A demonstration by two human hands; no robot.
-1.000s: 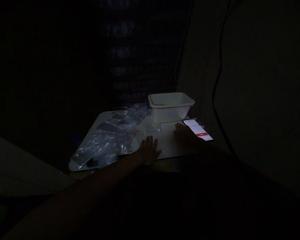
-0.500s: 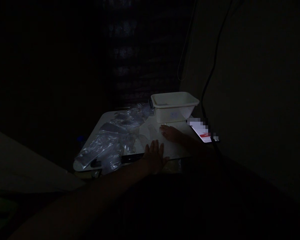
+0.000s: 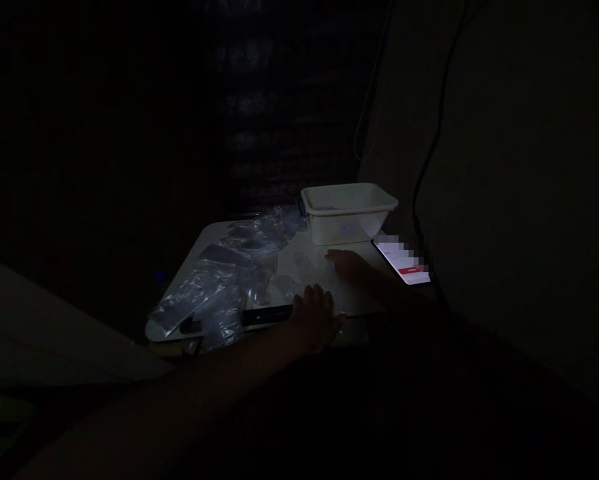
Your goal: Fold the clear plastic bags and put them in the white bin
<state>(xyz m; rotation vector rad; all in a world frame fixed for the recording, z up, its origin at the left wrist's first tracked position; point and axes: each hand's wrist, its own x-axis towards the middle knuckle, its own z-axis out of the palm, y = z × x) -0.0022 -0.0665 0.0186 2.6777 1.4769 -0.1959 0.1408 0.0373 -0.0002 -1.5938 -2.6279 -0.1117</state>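
My left hand [image 3: 313,319] rests at the near edge of a white table [image 3: 324,290], palm down. Its fingers are slightly bent and apart, with the thumb out to the right. Just beyond it, my right hand [image 3: 350,265] lies low over the tabletop, fingers reaching left; the dark hides its fingertips in part. A thin clear plastic piece [image 3: 302,265] lies flat on the table left of my right hand. I see nothing held in either hand. Crumpled clear plastic bags [image 3: 219,280] spread over the left side of the table.
A white plastic tub [image 3: 346,225] stands at the back right of the table. A lit phone [image 3: 404,263] lies at the right edge, beside a dark hanging cable [image 3: 436,127]. A black strip [image 3: 266,315] runs along the near edge. The room is very dark.
My left hand has shifted slightly right and its fingers have bent and drawn closer together. My right hand has moved a little right, its fingers less spread.
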